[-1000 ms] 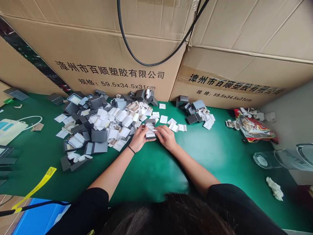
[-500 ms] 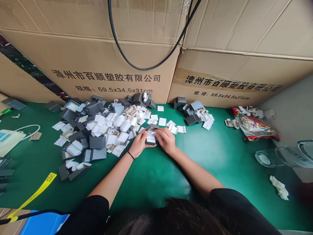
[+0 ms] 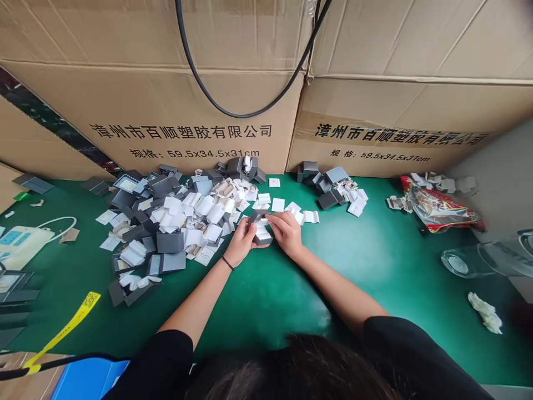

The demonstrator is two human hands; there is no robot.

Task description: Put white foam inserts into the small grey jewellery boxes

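Observation:
Near the middle of the table, a small dark grey box (image 3: 263,240) stands open with white paper lining (image 3: 261,229) inside. My left hand (image 3: 242,240) is wrapped round its left side, thumb on top. From the right, my right hand (image 3: 288,229) pinches at the box's upper edge with bent fingers; the exact spot under the fingertips is hidden. Just to the left spreads a large heap of grey boxes (image 3: 170,243) and white folded papers (image 3: 204,205). Several white paper pieces (image 3: 278,205) lie behind my hands.
Tall cardboard cartons (image 3: 187,100) wall off the back, and a black cable (image 3: 245,116) loops before them. A smaller box pile (image 3: 328,198) sits back right. Farther right are a red plastic bag (image 3: 441,208), a clear cup (image 3: 466,262) and crumpled tissue (image 3: 485,313). A yellow tag (image 3: 69,328) hangs front left.
The box has tilted slightly in my left hand, and my right fingers have shifted from its white lining to its upper edge. The whole view has moved a little.

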